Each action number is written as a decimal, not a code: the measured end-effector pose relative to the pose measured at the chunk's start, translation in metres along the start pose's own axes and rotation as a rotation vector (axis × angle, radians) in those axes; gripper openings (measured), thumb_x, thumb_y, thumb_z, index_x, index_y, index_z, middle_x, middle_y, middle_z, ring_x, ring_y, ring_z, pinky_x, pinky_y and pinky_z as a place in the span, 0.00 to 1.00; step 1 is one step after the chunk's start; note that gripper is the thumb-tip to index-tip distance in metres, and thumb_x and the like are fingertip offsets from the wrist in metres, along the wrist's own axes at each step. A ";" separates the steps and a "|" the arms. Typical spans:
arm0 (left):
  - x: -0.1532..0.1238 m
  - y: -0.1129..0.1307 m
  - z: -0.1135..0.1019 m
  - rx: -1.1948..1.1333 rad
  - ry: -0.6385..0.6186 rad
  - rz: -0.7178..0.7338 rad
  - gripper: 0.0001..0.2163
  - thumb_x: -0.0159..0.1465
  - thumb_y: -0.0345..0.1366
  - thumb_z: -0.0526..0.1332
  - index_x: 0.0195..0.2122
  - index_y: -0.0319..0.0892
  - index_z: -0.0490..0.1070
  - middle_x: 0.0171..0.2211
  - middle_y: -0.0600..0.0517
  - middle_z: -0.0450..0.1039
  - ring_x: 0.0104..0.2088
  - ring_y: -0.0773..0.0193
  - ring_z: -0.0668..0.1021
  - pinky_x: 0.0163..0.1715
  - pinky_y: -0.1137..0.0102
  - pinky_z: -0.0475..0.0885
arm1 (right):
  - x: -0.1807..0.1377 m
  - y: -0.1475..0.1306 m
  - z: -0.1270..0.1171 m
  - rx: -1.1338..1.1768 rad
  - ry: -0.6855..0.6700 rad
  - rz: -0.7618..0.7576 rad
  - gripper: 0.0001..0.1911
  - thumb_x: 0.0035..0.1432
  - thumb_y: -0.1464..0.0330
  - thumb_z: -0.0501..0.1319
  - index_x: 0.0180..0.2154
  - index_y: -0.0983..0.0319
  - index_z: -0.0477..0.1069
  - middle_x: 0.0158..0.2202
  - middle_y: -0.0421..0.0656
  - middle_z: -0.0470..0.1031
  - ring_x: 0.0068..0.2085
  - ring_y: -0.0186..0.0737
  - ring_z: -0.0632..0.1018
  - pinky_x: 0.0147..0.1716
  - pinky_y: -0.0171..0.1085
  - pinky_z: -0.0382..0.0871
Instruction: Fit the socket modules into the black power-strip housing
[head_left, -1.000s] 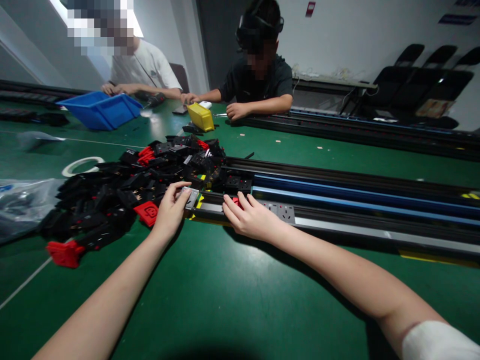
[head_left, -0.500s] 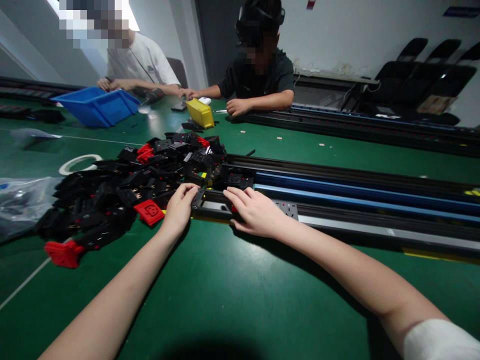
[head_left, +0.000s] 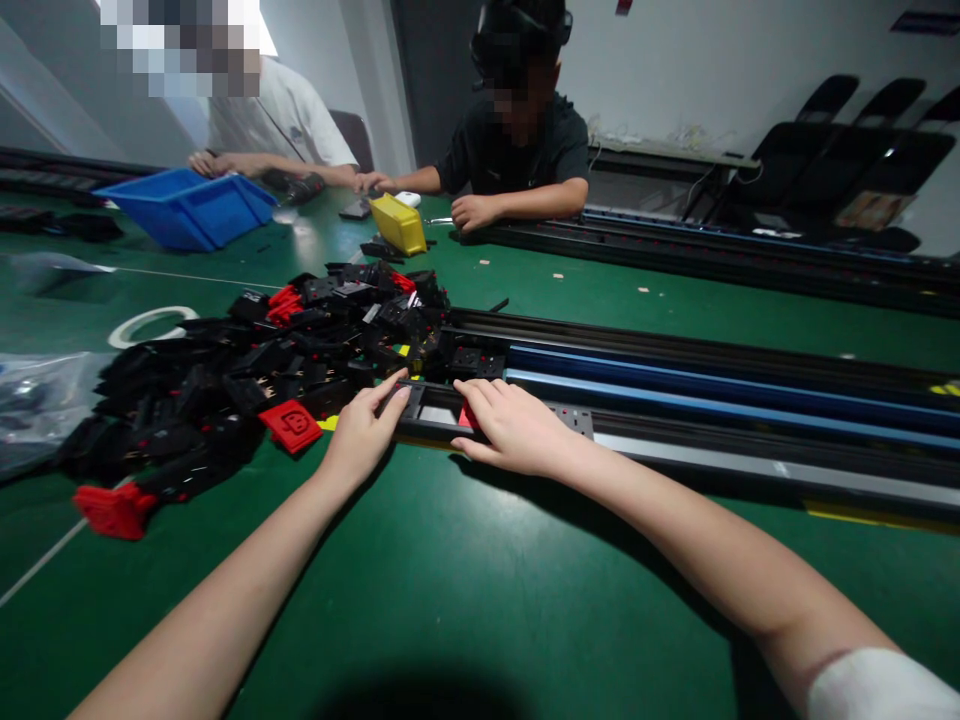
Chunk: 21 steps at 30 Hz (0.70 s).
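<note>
Here we are with both hands open and a little apart on the green table, just left of centre frame. Our left hand stretches its fingers so the tips touch the near end of the black rail, gripping nothing. Our right hand lies flat, palm down, across that same rail, with a red insert peeking out under the fingers, and one grey socket module sits in the rail just right of it. The rail itself runs from the centre out to the right edge. Left of our hands spreads a big pile of black parts, and we count four red pieces scattered through it. Now the containers, and there are three. One clear plastic bag at the left edge holds dark parts. One blue bin in the upper left keeps its contents hidden from us. One small yellow bin sits tilted above the pile, and we cannot tell its contents either. One white ring lies left of the pile. Across the table, two people sit at top: one in a white shirt and one in a dark shirt. At least three black chairs line the upper right.
</note>
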<state>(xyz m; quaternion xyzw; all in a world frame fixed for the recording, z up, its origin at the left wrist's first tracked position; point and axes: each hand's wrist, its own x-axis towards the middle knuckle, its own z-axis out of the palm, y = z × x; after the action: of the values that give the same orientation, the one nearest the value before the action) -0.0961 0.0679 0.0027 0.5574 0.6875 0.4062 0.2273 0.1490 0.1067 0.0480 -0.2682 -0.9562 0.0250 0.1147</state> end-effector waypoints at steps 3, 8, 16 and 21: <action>-0.003 0.004 0.001 0.057 -0.044 0.037 0.28 0.67 0.54 0.53 0.62 0.44 0.71 0.55 0.44 0.77 0.57 0.48 0.76 0.61 0.53 0.66 | 0.000 0.000 0.000 -0.003 -0.004 0.000 0.37 0.68 0.53 0.56 0.65 0.76 0.58 0.62 0.62 0.69 0.56 0.57 0.74 0.55 0.51 0.71; -0.003 0.001 0.004 0.010 0.058 0.011 0.24 0.64 0.56 0.58 0.51 0.42 0.68 0.48 0.45 0.74 0.45 0.54 0.77 0.47 0.61 0.73 | 0.000 0.000 -0.001 -0.006 -0.004 0.002 0.37 0.68 0.54 0.57 0.65 0.77 0.58 0.61 0.61 0.69 0.56 0.56 0.74 0.54 0.50 0.71; 0.002 -0.010 0.002 -0.074 0.027 -0.027 0.23 0.57 0.56 0.66 0.43 0.45 0.64 0.36 0.54 0.69 0.33 0.62 0.73 0.34 0.69 0.68 | -0.001 -0.003 0.003 -0.061 0.029 0.031 0.39 0.68 0.52 0.57 0.66 0.76 0.56 0.64 0.60 0.67 0.56 0.56 0.74 0.53 0.49 0.72; 0.002 -0.011 0.002 -0.081 0.014 0.005 0.21 0.58 0.54 0.67 0.39 0.46 0.62 0.29 0.58 0.61 0.27 0.67 0.66 0.29 0.70 0.62 | -0.001 -0.006 0.006 -0.146 0.073 0.046 0.40 0.67 0.53 0.57 0.67 0.76 0.54 0.65 0.62 0.66 0.57 0.58 0.74 0.53 0.51 0.71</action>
<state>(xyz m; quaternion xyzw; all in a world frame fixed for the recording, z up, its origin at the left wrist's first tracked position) -0.1013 0.0696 -0.0075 0.5468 0.6706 0.4380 0.2438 0.1457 0.1009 0.0425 -0.2985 -0.9442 -0.0520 0.1290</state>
